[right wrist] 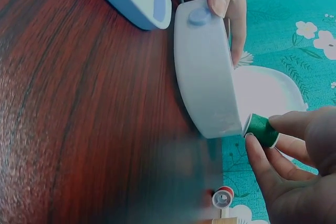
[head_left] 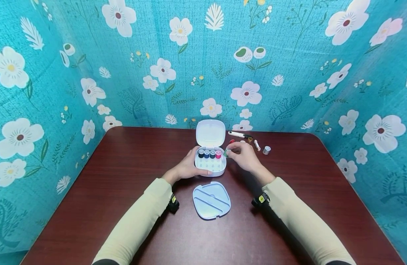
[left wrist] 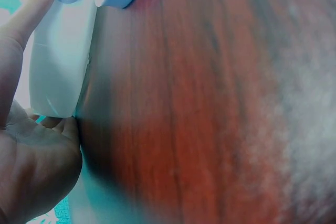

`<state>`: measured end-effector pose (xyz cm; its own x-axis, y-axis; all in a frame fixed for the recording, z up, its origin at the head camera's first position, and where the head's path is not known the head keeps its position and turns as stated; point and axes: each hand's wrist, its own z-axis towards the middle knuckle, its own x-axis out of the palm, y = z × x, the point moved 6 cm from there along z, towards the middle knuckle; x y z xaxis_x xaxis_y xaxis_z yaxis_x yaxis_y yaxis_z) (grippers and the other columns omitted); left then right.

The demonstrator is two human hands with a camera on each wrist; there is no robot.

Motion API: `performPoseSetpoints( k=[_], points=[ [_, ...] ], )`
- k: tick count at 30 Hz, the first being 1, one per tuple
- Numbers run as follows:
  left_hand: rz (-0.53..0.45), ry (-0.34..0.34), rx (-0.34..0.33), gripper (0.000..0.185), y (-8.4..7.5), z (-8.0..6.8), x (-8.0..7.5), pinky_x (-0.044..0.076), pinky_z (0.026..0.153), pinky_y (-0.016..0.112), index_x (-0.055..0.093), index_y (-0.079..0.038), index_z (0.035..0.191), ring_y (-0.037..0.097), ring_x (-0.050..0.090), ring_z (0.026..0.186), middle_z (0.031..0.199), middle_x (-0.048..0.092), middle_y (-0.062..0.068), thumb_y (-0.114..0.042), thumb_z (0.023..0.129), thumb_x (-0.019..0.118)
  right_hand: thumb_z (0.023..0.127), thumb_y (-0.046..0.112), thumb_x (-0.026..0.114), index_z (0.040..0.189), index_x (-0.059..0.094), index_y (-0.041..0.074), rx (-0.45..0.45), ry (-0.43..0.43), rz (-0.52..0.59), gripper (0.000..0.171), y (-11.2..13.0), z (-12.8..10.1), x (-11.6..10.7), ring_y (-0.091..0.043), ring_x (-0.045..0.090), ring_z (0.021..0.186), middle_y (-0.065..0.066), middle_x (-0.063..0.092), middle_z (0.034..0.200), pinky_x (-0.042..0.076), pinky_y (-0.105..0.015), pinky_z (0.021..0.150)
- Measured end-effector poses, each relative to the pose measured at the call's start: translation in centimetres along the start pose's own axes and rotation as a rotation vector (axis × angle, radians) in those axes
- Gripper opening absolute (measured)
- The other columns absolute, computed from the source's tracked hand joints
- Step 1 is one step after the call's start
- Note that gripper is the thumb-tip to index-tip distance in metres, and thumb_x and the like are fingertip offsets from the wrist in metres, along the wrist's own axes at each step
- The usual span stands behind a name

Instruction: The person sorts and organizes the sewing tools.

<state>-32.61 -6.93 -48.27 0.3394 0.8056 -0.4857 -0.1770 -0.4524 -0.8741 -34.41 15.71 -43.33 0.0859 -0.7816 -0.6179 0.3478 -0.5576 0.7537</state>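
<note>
In the left wrist view the left hand is cut off at the lower left edge, and the table blurs toward the right. In the head view, small items behind the right hand are too tiny to identify.

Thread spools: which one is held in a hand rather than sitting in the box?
The green spool, pinched in the right hand at the box edge. The black, blue, dark and pink ones stand in the box.
</note>
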Motion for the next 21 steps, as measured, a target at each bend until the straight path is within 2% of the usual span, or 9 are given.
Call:
performPoseSetpoints(
  k=[5, 12, 21],
  points=[
    [0.001, 0.003, 0.006, 0.108, -0.2, -0.1, 0.0, 0.037, 0.11, 0.044, 0.03, -0.015, 0.153, 0.024, 0.045, 0.125, 0.141, 0.043, 0.011, -0.038, 0.07, 0.096, 0.095, 0.008, 0.072, 0.109, 0.074, 0.0, -0.023, 0.015, -0.003, 0.017, 0.4, 0.2, 0.5, -0.026, 0.069, 0.092, -0.013, 0.071, 0.102, 0.057, -0.041, 0.082],
    [-0.005, 0.002, 0.015, 0.107, -0.3, -0.2, -0.1, 0.037, 0.109, 0.046, 0.03, -0.013, 0.153, 0.026, 0.046, 0.125, 0.141, 0.044, 0.013, -0.038, 0.071, 0.095, 0.095, 0.007, 0.071, 0.114, 0.072, -0.003, -0.015, 0.057, 0.019, 0.021, 1.1, 0.3, 1.3, -0.028, 0.07, 0.096, -0.015, 0.073, 0.106, 0.056, -0.047, 0.089],
    [-0.014, 0.004, 0.021, 0.108, -0.2, -0.2, 0.0, 0.037, 0.109, 0.046, 0.031, -0.014, 0.153, 0.027, 0.045, 0.126, 0.142, 0.043, 0.013, -0.037, 0.071, 0.096, 0.093, 0.006, 0.073, 0.111, 0.073, -0.005, -0.069, 0.056, 0.024, 0.021, 1.8, 0.8, 2.2, -0.028, 0.071, 0.094, -0.015, 0.074, 0.105, 0.056, -0.046, 0.086]
  ],
)
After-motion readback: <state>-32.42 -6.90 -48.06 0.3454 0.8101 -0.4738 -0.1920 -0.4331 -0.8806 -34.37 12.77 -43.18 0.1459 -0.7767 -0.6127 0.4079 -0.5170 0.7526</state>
